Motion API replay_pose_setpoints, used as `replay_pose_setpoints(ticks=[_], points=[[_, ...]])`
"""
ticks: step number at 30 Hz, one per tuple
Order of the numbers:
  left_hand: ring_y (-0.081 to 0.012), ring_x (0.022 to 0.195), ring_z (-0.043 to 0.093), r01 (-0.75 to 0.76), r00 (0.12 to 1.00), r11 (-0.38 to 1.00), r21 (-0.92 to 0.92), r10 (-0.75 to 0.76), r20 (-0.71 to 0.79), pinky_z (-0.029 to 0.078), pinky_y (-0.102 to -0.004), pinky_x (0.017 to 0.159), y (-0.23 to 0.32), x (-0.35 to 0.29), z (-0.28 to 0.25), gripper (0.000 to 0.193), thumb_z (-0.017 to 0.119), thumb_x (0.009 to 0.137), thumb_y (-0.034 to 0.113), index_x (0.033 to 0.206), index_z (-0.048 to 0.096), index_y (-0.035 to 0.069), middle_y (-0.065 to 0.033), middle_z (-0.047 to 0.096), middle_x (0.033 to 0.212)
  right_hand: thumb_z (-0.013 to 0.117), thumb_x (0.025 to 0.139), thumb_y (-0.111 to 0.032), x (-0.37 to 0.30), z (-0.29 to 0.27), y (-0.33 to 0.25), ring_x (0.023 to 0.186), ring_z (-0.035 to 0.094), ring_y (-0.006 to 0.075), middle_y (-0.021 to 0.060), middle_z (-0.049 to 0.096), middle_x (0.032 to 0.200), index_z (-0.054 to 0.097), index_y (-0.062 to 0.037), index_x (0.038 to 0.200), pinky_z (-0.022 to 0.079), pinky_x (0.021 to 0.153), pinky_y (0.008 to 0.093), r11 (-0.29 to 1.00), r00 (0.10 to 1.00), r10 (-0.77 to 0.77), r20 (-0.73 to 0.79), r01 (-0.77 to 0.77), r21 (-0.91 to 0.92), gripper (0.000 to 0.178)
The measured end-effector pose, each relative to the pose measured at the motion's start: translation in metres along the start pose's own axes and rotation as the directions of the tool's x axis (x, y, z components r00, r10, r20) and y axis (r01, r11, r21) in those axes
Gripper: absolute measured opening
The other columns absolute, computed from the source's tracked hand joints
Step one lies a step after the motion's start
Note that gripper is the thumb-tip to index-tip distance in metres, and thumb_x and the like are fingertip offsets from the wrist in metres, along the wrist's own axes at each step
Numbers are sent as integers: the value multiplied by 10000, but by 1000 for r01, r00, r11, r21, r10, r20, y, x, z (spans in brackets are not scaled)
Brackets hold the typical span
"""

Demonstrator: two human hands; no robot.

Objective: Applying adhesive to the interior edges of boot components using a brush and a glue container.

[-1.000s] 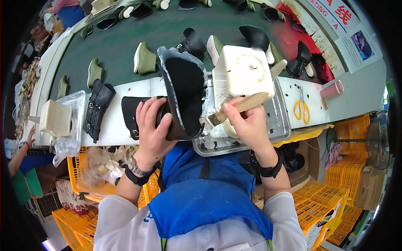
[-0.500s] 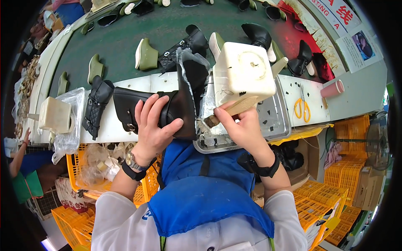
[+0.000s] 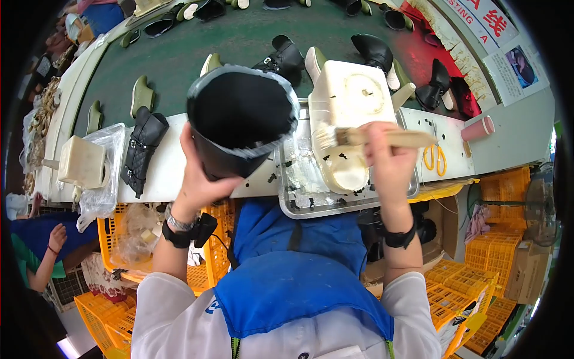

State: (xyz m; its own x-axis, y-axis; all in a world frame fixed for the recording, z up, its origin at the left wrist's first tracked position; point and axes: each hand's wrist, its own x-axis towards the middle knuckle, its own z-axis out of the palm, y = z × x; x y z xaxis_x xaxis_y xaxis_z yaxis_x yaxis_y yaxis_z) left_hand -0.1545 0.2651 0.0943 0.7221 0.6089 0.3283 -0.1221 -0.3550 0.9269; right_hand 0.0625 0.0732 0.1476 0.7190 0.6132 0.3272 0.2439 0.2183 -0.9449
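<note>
A black boot upper [image 3: 224, 157] is gripped in my left hand [image 3: 198, 179], which wraps its lower left side. Its wide round opening faces me, edged in a greyish-white band. In my right hand [image 3: 388, 161] is a wooden-handled brush [image 3: 411, 139], pale bristles pointing left, apart from the boot upper. The brush hovers over a whitish plastic container [image 3: 353, 90] with a round mouth at its near end. Under the container is a metal tray [image 3: 314, 212], smeared white and scattered with small black scraps.
Right of the tray lie orange-handled scissors [image 3: 440, 161] and a pink cup [image 3: 478, 128]. On the left are another black boot upper [image 3: 143, 149] and a second whitish container [image 3: 81, 163] on clear plastic. Beyond, a green surface [image 3: 179, 66] carries green shoes and black uppers. Another person's hand [image 3: 57, 237] shows far left.
The boot upper has turned from lying sideways to opening toward me. The brush has left its edge and moved right and up, over the container. My left hand has shifted left and lower round the upper.
</note>
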Motion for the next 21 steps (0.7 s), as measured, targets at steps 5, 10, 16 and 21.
replay_pose_setpoints(ticks=[5,10,16,21], points=[[-260,1100,488,328,945,696,-639,-243,221,398,-387,931,-31,6,-22,846,689,638,474,1269,365,12,-181,461,1230,564,860,-193,35,-27,-6,518,420,25,-17,514,617,608,9,902,328,474,168,993,995,79,-55,-74,93,211],[-345,997,532,565,822,345,-750,-151,549,452,-445,840,-38,-9,-5,945,480,665,725,1272,354,11,-234,513,1123,570,851,-190,55,-24,-10,544,445,42,-1,539,671,617,7,923,348,497,169,972,990,115,80,-128,196,215],[-335,1005,527,640,723,430,-636,-59,688,446,-438,848,-31,-11,20,945,517,645,693,1275,349,10,-226,510,1130,561,840,-122,54,10,-23,590,485,68,22,559,729,617,6,959,392,543,184,990,889,100,447,-133,43,184],[-326,1013,522,637,693,501,-586,-41,719,440,-432,855,-29,-14,34,947,548,627,667,1276,345,8,-219,507,1136,623,796,-97,43,42,-23,674,555,78,22,629,806,648,-27,916,453,590,202,997,701,43,712,-71,10,141]])
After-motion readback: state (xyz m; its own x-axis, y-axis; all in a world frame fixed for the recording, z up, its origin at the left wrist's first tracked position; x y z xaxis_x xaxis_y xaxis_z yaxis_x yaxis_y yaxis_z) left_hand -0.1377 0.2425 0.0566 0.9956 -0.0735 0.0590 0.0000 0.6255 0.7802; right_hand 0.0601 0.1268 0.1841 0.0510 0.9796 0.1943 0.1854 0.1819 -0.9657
